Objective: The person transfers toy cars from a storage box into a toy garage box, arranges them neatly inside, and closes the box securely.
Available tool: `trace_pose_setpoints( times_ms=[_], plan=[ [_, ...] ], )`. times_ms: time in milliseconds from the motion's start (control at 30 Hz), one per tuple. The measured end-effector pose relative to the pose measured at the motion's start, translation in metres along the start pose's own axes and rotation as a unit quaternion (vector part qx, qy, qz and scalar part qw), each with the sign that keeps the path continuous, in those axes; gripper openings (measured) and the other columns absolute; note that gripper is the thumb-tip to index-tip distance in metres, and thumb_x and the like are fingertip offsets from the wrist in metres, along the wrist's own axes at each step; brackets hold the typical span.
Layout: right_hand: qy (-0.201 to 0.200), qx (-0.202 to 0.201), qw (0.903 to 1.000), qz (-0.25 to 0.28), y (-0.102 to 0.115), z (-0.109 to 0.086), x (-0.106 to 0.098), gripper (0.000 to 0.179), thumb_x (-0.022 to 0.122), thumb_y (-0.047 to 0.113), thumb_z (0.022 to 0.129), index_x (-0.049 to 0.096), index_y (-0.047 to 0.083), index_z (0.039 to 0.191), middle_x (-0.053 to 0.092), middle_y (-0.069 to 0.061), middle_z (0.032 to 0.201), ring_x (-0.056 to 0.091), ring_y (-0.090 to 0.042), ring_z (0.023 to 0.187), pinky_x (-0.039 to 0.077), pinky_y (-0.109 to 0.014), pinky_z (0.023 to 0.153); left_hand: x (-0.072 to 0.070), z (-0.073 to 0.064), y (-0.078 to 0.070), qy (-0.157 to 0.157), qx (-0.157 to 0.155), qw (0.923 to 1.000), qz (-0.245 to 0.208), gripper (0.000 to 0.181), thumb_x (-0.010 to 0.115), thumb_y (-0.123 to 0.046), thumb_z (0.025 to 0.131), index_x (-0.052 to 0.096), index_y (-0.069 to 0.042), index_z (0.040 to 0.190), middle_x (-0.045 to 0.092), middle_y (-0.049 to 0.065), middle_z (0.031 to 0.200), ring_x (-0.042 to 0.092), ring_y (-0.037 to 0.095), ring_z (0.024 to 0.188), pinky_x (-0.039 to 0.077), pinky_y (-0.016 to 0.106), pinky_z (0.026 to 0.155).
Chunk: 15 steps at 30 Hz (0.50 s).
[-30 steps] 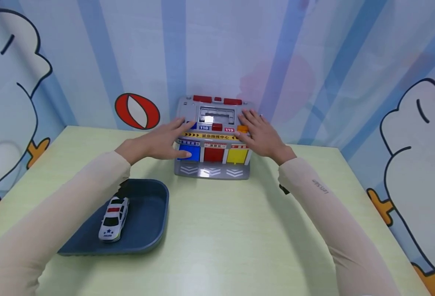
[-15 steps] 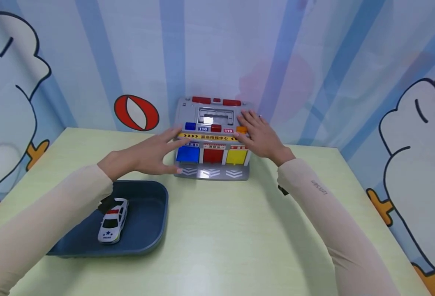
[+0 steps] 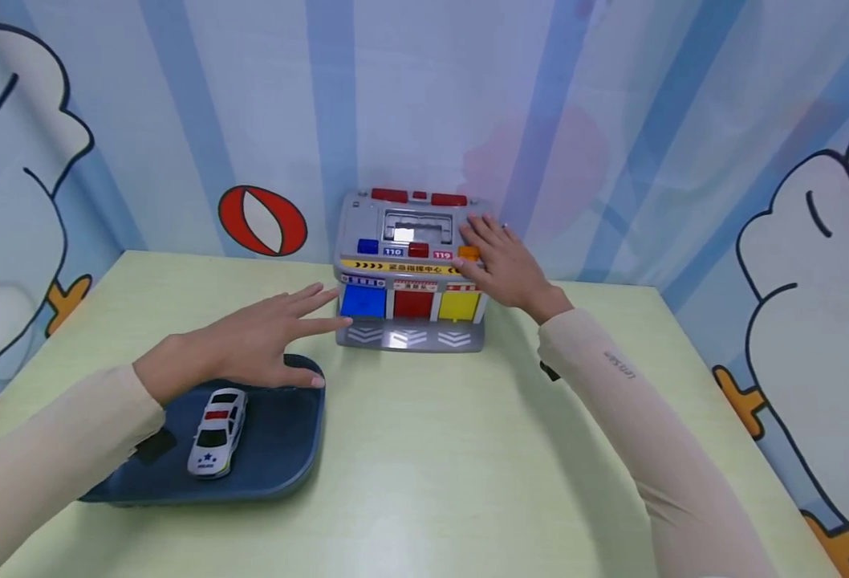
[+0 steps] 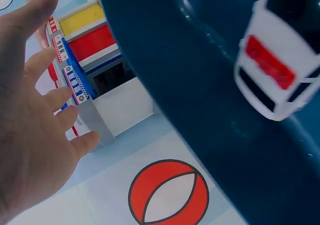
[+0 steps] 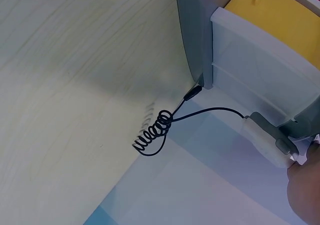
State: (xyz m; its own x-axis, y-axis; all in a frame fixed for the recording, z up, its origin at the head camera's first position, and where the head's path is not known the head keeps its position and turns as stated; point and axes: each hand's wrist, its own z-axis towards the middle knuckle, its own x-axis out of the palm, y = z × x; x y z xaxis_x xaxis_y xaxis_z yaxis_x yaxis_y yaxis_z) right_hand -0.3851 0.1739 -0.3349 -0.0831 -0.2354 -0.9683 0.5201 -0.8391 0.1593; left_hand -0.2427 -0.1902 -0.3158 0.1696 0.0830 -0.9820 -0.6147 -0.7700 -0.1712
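Note:
A grey toy rescue station with blue, red and yellow doors stands at the table's back. My right hand rests on the right end of its roof, fingers extended beside the orange button. My left hand hovers over the back of a dark blue tray, fingers spread and holding nothing. Inside the tray lies a white toy police car with a red light bar. In the left wrist view, a dark opening shows beside the blue door.
A handset with a coiled black cord hangs at the station's side in the right wrist view. Behind the pale table rises a striped blue curtain with printed cartoon figures.
My left hand has left the station's left front and moved back toward me and to the left, over the tray. My right hand stays on the roof.

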Motion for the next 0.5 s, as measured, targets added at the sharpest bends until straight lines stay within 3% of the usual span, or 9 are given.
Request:
trace_pose_setpoints(
  times_ms=[267,500],
  plan=[
    [-0.003,-0.005,1.0,0.007,0.005,0.003,0.002,0.074,0.034,0.058,0.101,0.018,0.017,0.161,0.009,-0.003,0.17,0.001,-0.026,0.158,0.003,-0.049,0.128,0.009,-0.028,-0.001,0.01,0.015,0.9998,-0.01,0.084,0.076,-0.058,0.079,0.044,-0.029,0.152,0.023,0.011,0.167,0.016,0.043,0.153,0.023,0.069,0.117],
    [-0.005,-0.004,0.9999,0.01,0.006,0.004,0.002,0.074,0.035,0.057,0.101,0.018,0.017,0.161,0.009,-0.003,0.17,0.001,-0.026,0.158,0.002,-0.049,0.128,0.011,-0.042,-0.004,0.034,0.035,0.9988,-0.01,0.078,0.076,-0.059,0.079,0.05,-0.032,0.147,0.03,0.009,0.165,0.02,0.043,0.152,0.026,0.07,0.114]
  ],
)
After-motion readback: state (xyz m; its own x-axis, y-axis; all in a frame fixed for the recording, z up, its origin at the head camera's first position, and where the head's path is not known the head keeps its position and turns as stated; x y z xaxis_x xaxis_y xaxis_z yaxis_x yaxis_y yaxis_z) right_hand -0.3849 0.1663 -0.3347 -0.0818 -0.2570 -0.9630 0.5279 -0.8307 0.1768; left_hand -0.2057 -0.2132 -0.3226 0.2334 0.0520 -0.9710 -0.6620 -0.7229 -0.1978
